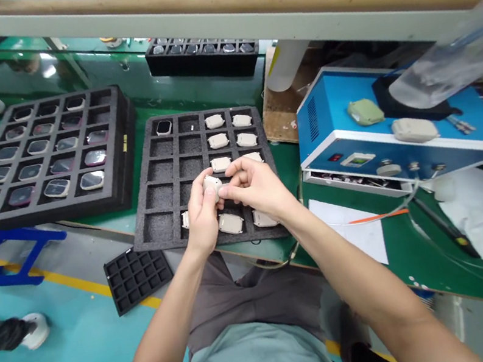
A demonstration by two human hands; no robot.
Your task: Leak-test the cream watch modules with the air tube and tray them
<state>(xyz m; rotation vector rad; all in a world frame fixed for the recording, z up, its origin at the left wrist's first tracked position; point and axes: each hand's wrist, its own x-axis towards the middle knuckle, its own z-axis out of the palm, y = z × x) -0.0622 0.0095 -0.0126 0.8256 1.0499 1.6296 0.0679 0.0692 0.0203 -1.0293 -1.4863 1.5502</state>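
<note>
My left hand [202,215] is closed around a small beige watch case [212,187], held over a dark grey foam tray [155,177]. Thumb and fingers of my right hand [258,187] touch the right side of the same case. Several beige cases [217,141] lie in the tray's right columns, some partly hidden by my hands. A case with a dark screen [163,127] sits in the top left compartment. Most compartments in the two left columns hold nothing.
Stacked foam trays [121,164] with framed screens stand at the left. On the right, a blue machine [336,109] carries a green case [365,112] and a beige case [414,130]. A shelf edge [215,21] crosses above. White paper [352,230] lies near the machine.
</note>
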